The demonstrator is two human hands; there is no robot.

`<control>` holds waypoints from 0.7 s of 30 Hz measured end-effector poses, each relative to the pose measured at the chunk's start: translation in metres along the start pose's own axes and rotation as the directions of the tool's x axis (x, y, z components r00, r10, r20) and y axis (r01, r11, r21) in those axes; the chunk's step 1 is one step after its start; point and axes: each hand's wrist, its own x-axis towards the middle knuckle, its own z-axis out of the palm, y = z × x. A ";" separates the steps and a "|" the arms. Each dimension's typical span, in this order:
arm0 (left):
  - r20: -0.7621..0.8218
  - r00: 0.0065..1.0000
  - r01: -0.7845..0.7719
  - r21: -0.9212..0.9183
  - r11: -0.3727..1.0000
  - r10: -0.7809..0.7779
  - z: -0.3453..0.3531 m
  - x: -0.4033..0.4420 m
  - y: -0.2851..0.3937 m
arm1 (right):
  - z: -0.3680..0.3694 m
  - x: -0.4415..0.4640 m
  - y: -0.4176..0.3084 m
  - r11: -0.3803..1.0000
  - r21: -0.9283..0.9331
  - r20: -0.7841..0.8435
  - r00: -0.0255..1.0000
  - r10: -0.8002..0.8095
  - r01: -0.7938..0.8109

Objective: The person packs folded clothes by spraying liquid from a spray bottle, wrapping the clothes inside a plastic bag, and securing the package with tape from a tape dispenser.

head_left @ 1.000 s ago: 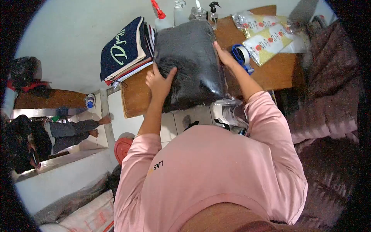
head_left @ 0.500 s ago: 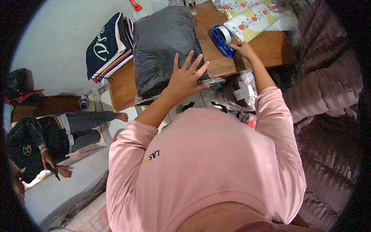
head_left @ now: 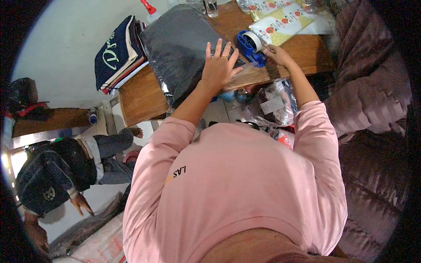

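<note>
A dark folded garment in a clear plastic bag (head_left: 177, 41) lies on the wooden table, turned at a slant. My left hand (head_left: 219, 63) is spread flat over its right edge, fingers apart, with a ring on one finger. Clear plastic from the bag sticks out beside that hand. To the right, a blue tape dispenser (head_left: 251, 51) carries a roll of tape (head_left: 253, 40). The fingers of my right hand (head_left: 276, 55) are closed at the dispenser's right side; the fingertips are partly hidden.
Folded clothes (head_left: 120, 57) are stacked at the table's left. Behind stand a red-topped bottle (head_left: 149, 8) and a clear glass bottle (head_left: 211, 8). Printed packets (head_left: 283, 24) lie at the back right. A plastic-wrapped package (head_left: 274, 105) is below the table edge. Another person (head_left: 66, 171) is at left.
The bagged garment has turned, its near end swinging right. My left hand has shifted slightly up and right with it. My right hand remains at the dispenser, which has tilted a little.
</note>
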 end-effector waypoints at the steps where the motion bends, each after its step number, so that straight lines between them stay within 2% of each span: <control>1: -0.006 1.000 -0.001 0.015 1.000 0.001 0.002 0.001 0.000 | 0.003 -0.003 0.015 0.970 0.243 0.046 0.999 -0.002 -0.010; 2: -0.011 1.000 -0.002 0.029 1.000 0.002 0.004 0.002 0.001 | 0.006 -0.006 0.027 0.881 0.472 0.090 0.996 -0.014 -0.031; 5: -0.058 0.998 -0.023 0.048 0.999 0.026 0.006 0.003 0.001 | 0.015 -0.026 0.042 0.878 0.478 0.019 0.999 -0.034 0.021; 9: -0.014 1.000 0.013 0.055 0.998 -0.012 0.003 0.014 0.004 | 0.031 -0.056 0.027 0.555 0.831 -0.042 0.999 0.007 0.031; 12: -0.002 0.999 0.042 0.041 0.998 -0.042 0.003 0.023 0.008 | 0.044 -0.047 0.053 0.468 0.878 0.043 0.990 0.134 -0.102; 15: -0.036 0.999 0.038 -0.019 0.999 -0.038 0.001 0.024 0.009 | 0.047 -0.038 0.060 0.861 0.479 -0.064 0.972 0.228 -0.171; 17: -0.095 0.995 0.015 -0.117 0.993 -0.027 -0.004 0.018 0.002 | 0.053 -0.030 0.065 0.913 0.396 -0.176 0.968 0.181 -0.099; 18: -0.094 0.996 -0.014 -0.102 0.995 0.005 -0.019 0.016 -0.003 | 0.055 -0.026 0.067 0.934 0.351 -0.233 0.961 0.152 -0.063; 20: -0.088 0.994 -0.073 -0.068 0.995 0.067 -0.056 0.007 -0.024 | 0.054 -0.024 0.074 0.922 0.388 -0.268 0.956 0.119 -0.006; 21: -0.167 0.982 -0.106 -0.094 0.990 0.089 -0.066 -0.003 -0.041 | 0.055 -0.024 0.075 0.914 0.406 -0.284 0.953 0.102 0.023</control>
